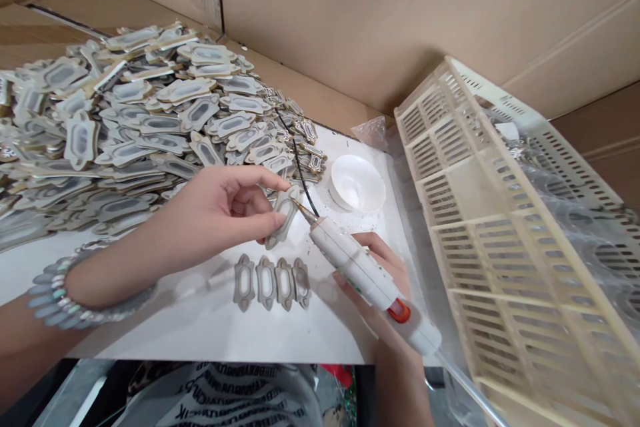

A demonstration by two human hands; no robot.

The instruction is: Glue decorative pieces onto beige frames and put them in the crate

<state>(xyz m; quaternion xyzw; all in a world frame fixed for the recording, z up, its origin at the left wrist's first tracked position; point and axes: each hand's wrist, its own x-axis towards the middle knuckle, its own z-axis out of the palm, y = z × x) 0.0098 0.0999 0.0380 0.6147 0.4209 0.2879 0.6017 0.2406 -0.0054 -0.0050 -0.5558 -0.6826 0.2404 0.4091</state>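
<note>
My left hand (225, 207) pinches a small grey frame-shaped piece (281, 219) between thumb and fingers, tilted above the white table (190, 327). My right hand (383, 273) is wrapped round a white pen-shaped electric tool (355, 267) with an orange-red switch and a thin pointed metal tip. That tip meets, or nearly meets, the upper right side of the held piece; exact contact I cannot make out. Below the hands, several similar grey frames (267, 283) lie upright in a row.
A large heap of similar pieces (150, 113) covers the table's left and back. A white bowl (357, 183) stands beyond my right hand. A cream slatted plastic basket (495, 227) rises on the right. Cardboard walls (340, 20) enclose the back, and a dark thin cord (300, 163) runs behind the tip.
</note>
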